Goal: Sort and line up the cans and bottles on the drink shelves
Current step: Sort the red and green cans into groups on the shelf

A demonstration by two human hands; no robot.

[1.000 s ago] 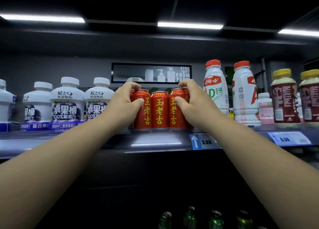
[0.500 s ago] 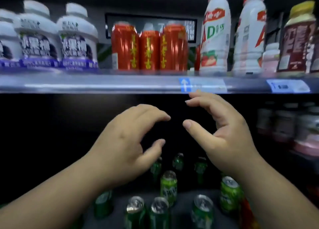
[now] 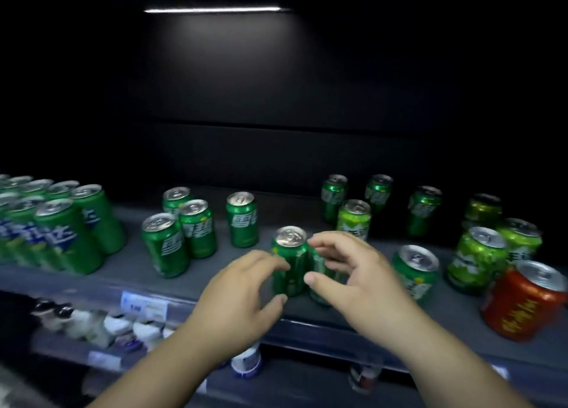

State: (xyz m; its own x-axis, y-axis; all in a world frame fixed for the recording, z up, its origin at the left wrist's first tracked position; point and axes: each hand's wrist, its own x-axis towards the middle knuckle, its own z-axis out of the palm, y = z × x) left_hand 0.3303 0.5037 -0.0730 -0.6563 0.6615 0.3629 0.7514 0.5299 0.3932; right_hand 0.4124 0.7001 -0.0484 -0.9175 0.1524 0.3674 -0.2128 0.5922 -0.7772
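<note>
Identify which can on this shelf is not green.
The red can at the shelf's far right front edge. It has a red body with gold lettering, while every other can in view is green, dark or yellowish, including the one between the hands.

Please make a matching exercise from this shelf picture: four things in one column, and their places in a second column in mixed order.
Things:
1. red metal can
2. packed block of green cans
3. white bottles
4. dark green can with silver top

Places:
A. on the shelf below
B. between left hand and right hand
C. far right, at the front
D. far left

Pairs: 1-C, 2-D, 3-A, 4-B
</note>
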